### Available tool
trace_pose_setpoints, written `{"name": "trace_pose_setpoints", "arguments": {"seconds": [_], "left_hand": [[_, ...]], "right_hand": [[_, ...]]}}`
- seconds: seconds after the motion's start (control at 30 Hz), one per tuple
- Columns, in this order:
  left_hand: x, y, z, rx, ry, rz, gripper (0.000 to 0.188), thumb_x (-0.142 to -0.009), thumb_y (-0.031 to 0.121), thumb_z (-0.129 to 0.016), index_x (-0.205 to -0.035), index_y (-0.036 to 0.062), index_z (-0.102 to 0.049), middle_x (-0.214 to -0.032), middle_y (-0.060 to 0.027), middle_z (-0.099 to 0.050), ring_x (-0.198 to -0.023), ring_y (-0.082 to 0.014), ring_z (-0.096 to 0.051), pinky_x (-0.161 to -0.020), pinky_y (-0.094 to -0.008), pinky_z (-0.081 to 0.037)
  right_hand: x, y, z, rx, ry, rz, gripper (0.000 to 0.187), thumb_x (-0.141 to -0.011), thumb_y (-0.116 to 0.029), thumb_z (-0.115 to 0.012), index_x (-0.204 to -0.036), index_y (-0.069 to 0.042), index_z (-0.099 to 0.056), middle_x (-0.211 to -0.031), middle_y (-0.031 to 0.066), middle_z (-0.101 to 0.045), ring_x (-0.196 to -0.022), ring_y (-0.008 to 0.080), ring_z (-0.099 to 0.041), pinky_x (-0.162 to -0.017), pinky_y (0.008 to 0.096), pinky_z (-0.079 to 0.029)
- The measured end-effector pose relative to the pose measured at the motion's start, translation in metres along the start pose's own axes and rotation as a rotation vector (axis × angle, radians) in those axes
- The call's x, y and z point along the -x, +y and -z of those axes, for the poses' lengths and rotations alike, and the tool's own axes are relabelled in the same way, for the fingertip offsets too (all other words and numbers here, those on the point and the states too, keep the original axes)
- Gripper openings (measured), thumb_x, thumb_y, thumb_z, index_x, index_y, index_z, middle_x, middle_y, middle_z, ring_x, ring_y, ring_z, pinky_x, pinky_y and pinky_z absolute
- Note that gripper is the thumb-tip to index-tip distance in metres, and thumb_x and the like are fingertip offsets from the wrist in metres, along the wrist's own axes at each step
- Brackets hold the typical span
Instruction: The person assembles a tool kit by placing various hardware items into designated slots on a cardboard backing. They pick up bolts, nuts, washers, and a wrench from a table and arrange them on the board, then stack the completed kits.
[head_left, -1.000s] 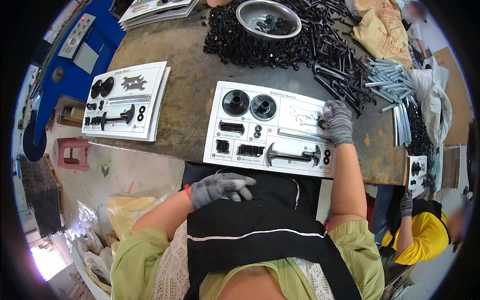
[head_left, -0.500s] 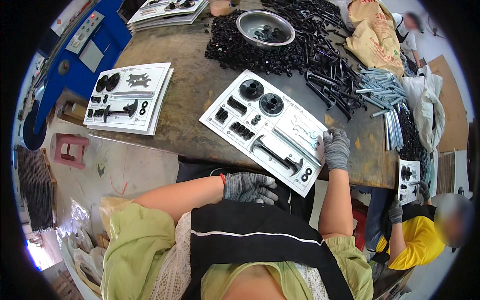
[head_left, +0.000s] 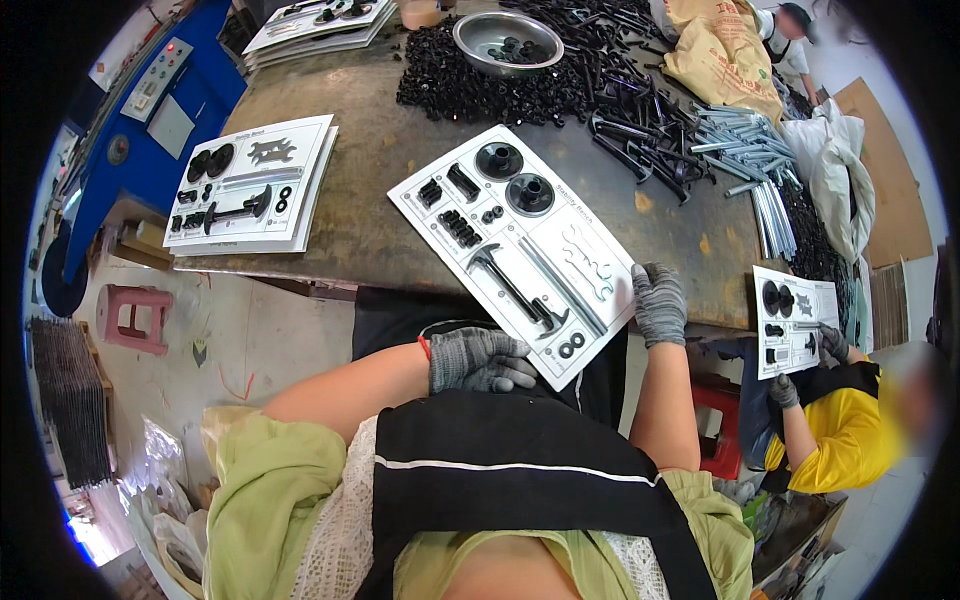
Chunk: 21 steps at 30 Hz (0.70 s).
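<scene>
Fingers of the left hand [head_left: 478,360] bend loosely, apparently empty, beside the white card [head_left: 550,230], which overhangs the front edge of the table [head_left: 360,220]. Supporting that overhang and keeping the card level would steady it best. At its right corner lie the right hand's [head_left: 660,306] fingers, their pinch impossible to judge. Mounted: two black discs [head_left: 500,160], one T-ended bar [head_left: 515,290], one silver tube [head_left: 563,285], two rings [head_left: 566,351], two wrenches [head_left: 587,273].

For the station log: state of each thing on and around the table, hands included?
Centre card: skewed, overhanging the table.
Right hand: at card's right corner; pinch unclear.
Left hand: fingers part-extended; card contact unclear.
Left cards: stacked, top one face up.
Metal bowl: upright, holding black parts.
Silver tubes: loose pile.
Co-worker's card: held, face visible.
</scene>
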<state>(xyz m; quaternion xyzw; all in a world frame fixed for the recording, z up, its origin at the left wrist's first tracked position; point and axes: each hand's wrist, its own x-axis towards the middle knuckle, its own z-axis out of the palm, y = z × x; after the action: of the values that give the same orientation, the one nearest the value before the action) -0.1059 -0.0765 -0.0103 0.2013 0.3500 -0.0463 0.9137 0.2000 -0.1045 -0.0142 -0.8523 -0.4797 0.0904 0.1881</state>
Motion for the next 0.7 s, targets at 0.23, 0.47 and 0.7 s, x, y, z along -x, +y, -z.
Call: {"name": "trace_pose_setpoints", "arguments": {"seconds": [0.23, 0.47, 0.7], "left_hand": [[0.055, -0.018, 0.019, -0.284, 0.304, -0.293, 0.042, -0.083, 0.017, -0.065, -0.122, 0.0051, -0.054, -0.106, -0.0056, -0.063, -0.084, -0.0104, -0.062, -0.065, -0.0216, -0.054], [0.082, -0.055, 0.114, -0.168, 0.444, -0.643, 0.039, -0.079, 0.013, -0.066, -0.115, 0.0019, -0.057, -0.102, -0.0089, -0.065, -0.087, -0.0174, -0.065, -0.071, -0.0286, -0.057], [0.099, -0.085, 0.112, 0.399, 0.140, -0.820, 0.040, -0.086, 0.011, -0.062, -0.123, 0.0037, -0.049, -0.108, -0.0120, -0.062, -0.090, -0.0248, -0.065, -0.065, -0.0299, -0.056]], "right_hand": [[0.049, -0.027, 0.005, -0.162, -0.254, -0.061, 0.043, -0.088, -0.038, -0.056, -0.105, 0.001, -0.063, -0.098, 0.0227, -0.065, -0.092, 0.0343, -0.062, -0.085, 0.0405, -0.047], [0.088, -0.057, -0.022, -0.347, -0.453, 0.132, 0.039, -0.089, -0.033, -0.058, -0.097, 0.005, -0.064, -0.081, 0.0166, -0.066, -0.075, 0.0236, -0.062, -0.073, 0.0327, -0.048], [0.096, -0.112, -0.018, -0.484, -0.938, -0.010, 0.044, -0.090, -0.039, -0.057, -0.095, 0.004, -0.065, -0.069, 0.0104, -0.063, -0.063, 0.0201, -0.059, -0.066, 0.0336, -0.049]]}}
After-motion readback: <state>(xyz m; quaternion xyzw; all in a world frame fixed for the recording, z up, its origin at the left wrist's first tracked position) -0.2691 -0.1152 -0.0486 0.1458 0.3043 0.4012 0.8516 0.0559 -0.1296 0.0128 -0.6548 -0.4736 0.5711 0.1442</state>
